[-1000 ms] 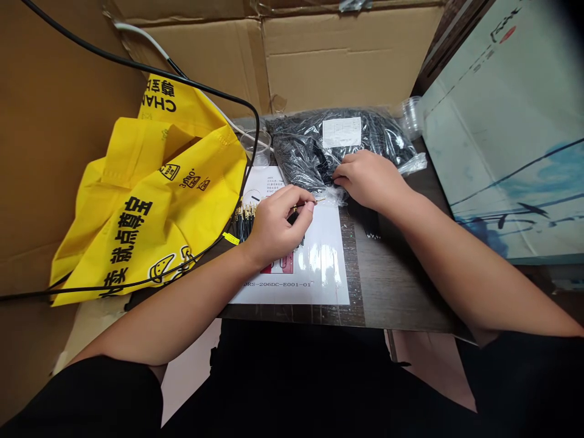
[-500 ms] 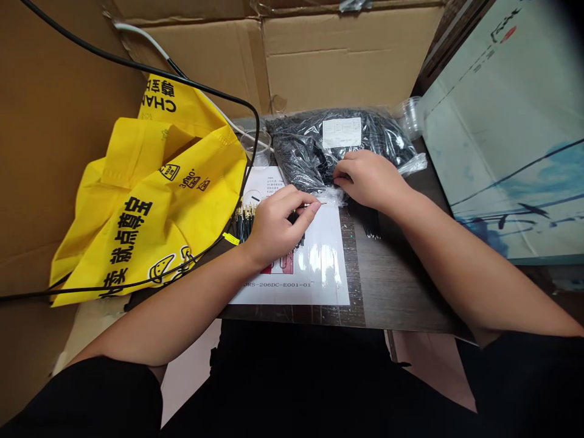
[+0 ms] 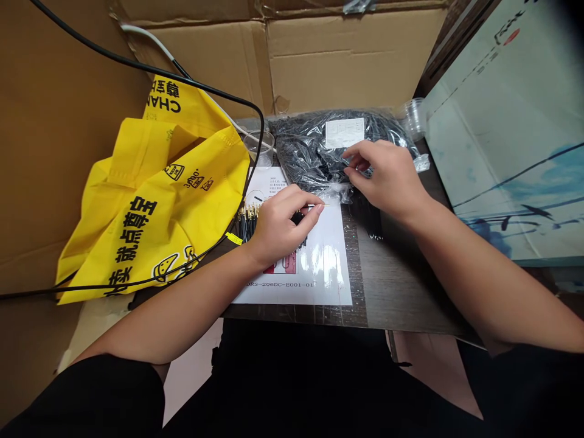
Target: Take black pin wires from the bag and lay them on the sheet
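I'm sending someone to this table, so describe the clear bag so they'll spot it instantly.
Find the cardboard at the back. In front lies a bulging clear bag of black pieces, just beyond the right hand. Unlike the yellow bag further left, it's transparent and bears a white label.

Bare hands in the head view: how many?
2. The left hand is over the printed sheet, pinching a thin pin; the right hand is by the clear bag. Neither is hidden.

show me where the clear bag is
In the head view, the clear bag lies right of centre at the back of the table, in front of the cardboard and partly hidden by the right hand.
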Tool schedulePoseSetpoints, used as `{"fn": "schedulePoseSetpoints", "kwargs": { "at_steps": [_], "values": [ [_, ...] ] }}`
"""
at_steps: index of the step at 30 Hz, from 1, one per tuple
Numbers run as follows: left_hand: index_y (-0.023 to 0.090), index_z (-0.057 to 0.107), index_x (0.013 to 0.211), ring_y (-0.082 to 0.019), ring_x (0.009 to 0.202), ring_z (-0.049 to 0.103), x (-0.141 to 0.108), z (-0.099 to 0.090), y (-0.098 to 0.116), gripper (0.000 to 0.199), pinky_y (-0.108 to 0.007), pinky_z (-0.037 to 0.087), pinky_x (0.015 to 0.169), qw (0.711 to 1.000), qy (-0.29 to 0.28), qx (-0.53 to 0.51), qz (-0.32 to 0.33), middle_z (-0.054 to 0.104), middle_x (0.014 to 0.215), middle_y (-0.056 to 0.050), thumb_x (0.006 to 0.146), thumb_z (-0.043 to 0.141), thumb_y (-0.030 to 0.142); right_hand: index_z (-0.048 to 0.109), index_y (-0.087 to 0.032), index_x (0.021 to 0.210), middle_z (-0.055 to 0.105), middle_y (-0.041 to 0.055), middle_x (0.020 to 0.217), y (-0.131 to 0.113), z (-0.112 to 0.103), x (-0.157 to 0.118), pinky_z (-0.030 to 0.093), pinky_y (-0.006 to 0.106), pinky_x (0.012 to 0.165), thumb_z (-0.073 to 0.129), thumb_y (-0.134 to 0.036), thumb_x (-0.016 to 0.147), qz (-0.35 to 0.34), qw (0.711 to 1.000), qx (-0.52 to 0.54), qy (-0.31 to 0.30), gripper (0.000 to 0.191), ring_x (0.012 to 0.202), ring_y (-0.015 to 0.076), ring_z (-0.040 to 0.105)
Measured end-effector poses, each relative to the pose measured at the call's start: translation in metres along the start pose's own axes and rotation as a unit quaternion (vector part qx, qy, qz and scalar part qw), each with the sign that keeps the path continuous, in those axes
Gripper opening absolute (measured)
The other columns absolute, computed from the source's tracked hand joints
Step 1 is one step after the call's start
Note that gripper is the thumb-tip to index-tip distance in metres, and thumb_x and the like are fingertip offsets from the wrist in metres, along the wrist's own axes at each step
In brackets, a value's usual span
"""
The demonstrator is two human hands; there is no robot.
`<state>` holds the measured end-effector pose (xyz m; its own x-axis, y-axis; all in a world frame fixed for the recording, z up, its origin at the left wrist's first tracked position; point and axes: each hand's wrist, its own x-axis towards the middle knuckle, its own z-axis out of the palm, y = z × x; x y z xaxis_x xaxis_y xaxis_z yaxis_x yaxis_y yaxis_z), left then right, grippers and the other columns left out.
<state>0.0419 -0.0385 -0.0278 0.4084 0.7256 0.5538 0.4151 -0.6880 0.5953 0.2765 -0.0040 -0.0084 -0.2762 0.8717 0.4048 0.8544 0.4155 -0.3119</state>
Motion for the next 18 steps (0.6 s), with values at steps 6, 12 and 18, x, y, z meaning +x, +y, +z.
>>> {"fn": "schedulePoseSetpoints", "kwargs": {
  "at_steps": [6,12,18],
  "values": [
    [0.018,0.070,0.093,-0.011,0.076,0.057,0.000,0.000,0.000,0.012,-0.026,0.046,0.073,1.000,-0.002,0.000,0.002,0.065,0.081,-0.002,0.093,0.059,0.023,0.069,-0.026,0.111,0.067,0.0101,0.099,-0.008,-0.006,-0.017,0.044,0.044,0.084,0.039,-0.029,0.099,0.012,0.998,-0.015,0.055,0.032,0.095,0.0271,0.059],
    [0.018,0.071,0.094,-0.011,0.074,0.056,0.000,0.001,0.000,0.012,-0.026,0.045,0.071,1.000,-0.002,0.003,0.006,0.064,0.079,-0.002,0.092,0.060,0.024,0.072,-0.025,0.104,0.069,0.0071,0.092,-0.044,-0.003,-0.048,0.049,0.039,0.079,0.049,-0.028,0.097,-0.045,0.994,0.087,0.051,0.023,0.087,0.0223,0.062],
    [0.018,0.070,0.093,-0.011,0.078,0.058,-0.001,0.003,-0.001,0.012,-0.027,0.047,0.073,1.000,-0.011,-0.002,0.025,0.066,0.082,-0.002,0.093,0.060,0.024,0.069,-0.024,0.114,0.072,0.0055,0.094,-0.046,0.023,-0.061,0.051,0.037,0.080,0.056,-0.023,0.095,-0.094,0.983,0.142,0.071,0.023,0.085,0.0194,0.063]
  ]
}}
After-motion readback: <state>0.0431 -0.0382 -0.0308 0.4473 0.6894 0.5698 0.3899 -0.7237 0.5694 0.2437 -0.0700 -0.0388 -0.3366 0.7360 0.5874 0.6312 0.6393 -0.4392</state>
